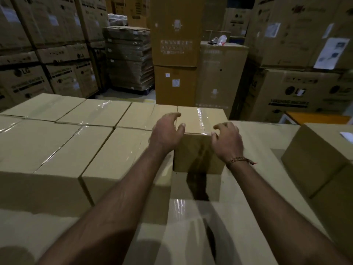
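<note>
A taped cardboard box (198, 119) stands at the right end of the upper layer of a stack of alike boxes (66, 142). My left hand (167, 131) hovers at its near left corner, fingers spread and bent, holding nothing. At the near right corner is my right hand (227, 140), also spread, its fingertips at the box's top front edge. A thread band circles my right wrist. Whether either hand touches the box is unclear.
A lower layer of boxes (191, 236) lies under my arms. Another box (321, 159) sits at the right, tilted. Tall stacks of appliance cartons (298, 35) line the back and both sides. An orange table edge (313, 118) shows at right.
</note>
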Action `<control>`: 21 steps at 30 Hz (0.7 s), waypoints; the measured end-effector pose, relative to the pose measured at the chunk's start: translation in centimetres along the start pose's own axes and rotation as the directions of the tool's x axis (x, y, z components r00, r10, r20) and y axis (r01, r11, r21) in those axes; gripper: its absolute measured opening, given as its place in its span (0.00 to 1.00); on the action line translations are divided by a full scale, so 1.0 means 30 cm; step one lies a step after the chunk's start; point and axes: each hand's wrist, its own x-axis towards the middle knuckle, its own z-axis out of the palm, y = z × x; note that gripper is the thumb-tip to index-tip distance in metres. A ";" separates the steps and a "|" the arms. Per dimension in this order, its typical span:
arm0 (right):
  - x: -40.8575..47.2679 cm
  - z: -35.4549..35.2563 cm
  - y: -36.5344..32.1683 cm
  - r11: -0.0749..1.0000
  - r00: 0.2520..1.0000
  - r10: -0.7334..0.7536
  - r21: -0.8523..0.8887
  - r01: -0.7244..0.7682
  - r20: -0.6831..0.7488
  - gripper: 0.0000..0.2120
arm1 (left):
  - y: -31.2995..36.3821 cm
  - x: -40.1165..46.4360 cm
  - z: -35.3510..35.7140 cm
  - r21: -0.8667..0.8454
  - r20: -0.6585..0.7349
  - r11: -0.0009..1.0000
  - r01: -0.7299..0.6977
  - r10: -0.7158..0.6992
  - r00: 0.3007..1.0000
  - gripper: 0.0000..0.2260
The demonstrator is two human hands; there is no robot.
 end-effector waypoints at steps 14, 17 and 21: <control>-0.782 -0.436 0.233 0.932 0.963 0.265 0.267 -0.243 -0.045 0.08 | 0.310 -0.596 0.042 -0.128 0.184 0.982 -0.140 0.162 0.970 0.19; -0.848 -0.493 0.351 0.912 0.950 0.311 0.290 -0.289 -0.033 0.08 | 0.389 -0.658 0.098 -0.122 0.234 0.978 -0.167 0.191 0.953 0.18; -0.863 -0.602 0.517 0.915 0.945 0.323 0.275 -0.297 -0.055 0.09 | 0.531 -0.699 0.197 -0.152 0.219 0.977 -0.151 0.182 0.958 0.18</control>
